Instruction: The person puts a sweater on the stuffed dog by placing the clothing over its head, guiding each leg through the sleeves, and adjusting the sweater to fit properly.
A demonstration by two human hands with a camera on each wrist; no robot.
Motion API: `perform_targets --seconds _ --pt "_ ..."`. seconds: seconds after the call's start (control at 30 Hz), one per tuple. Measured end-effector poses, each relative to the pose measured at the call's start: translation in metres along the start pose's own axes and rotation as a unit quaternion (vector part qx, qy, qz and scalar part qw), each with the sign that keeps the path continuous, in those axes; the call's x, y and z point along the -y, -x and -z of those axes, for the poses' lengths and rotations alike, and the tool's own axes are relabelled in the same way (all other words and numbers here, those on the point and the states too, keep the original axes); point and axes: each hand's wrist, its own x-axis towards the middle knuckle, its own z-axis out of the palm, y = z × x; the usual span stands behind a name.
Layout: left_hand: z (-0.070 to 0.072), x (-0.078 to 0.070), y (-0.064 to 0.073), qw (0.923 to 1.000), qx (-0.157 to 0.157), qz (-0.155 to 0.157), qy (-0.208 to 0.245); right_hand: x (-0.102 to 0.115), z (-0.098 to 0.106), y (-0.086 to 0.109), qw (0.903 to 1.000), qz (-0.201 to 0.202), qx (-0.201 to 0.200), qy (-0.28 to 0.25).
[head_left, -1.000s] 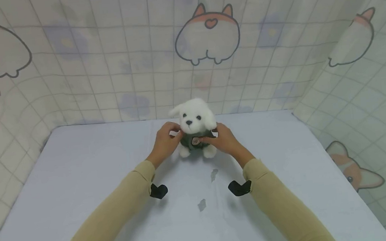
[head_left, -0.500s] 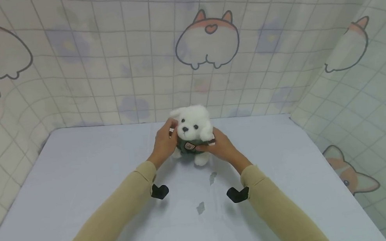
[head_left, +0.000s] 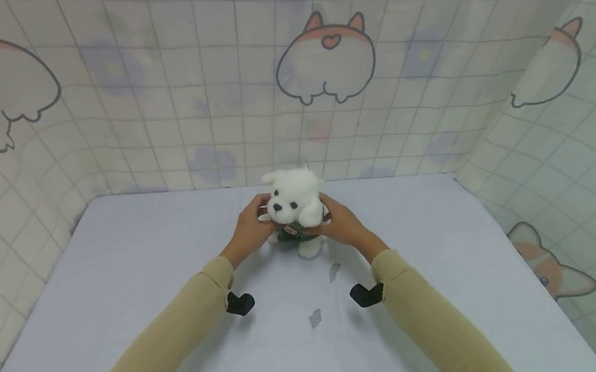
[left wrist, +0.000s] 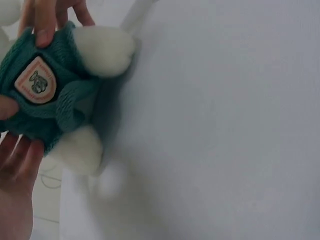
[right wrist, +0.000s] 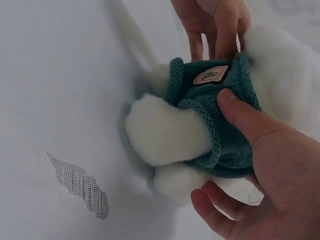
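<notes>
A white plush dog (head_left: 293,195) with dark eyes and nose is upright near the table's back edge, its face turned to the left. It wears a green knitted sweater (right wrist: 235,110) with a chest badge (left wrist: 36,81). My left hand (head_left: 250,230) holds the toy's left-side flank in the head view, thumb at the front. On the other side my right hand (head_left: 341,224) grips the body, its thumb pressed on the sweater's front and fingers behind. White feet (left wrist: 105,51) stick out below the sweater. The toy's back is hidden.
The table (head_left: 183,343) has a pale cloth with two grey marks, a nearer mark (head_left: 315,318) and a farther mark (head_left: 335,272). A patterned curtain (head_left: 245,94) stands behind and at both sides. Black wrist mounts (head_left: 240,303) jut from the sleeves.
The plush dog has turned to the left and shifted slightly left and nearer. My left fingers have moved along its side; my right hand keeps its grip on the body.
</notes>
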Motion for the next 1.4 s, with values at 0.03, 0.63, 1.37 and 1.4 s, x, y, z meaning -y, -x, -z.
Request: perform_targets --seconds 0.03,0.63,1.37,1.4 --pt "-0.001 0.0 0.0 0.9997 -0.019 0.001 -0.013 0.001 -0.001 -0.002 0.9999 0.009 -0.009 0.002" --pt "0.001 0.006 0.004 0.9994 -0.009 0.031 0.011 0.024 -0.005 -0.008 0.9928 0.025 -0.1 0.061" --pt "0.0 0.013 -0.009 0.9846 -0.153 0.032 -0.079 0.023 -0.028 -0.003 0.9954 0.06 -0.075 -0.006" --pt "-0.001 0.013 -0.006 0.9858 -0.147 0.023 -0.078 0.023 -0.028 -0.004 0.9942 0.066 -0.084 0.006"
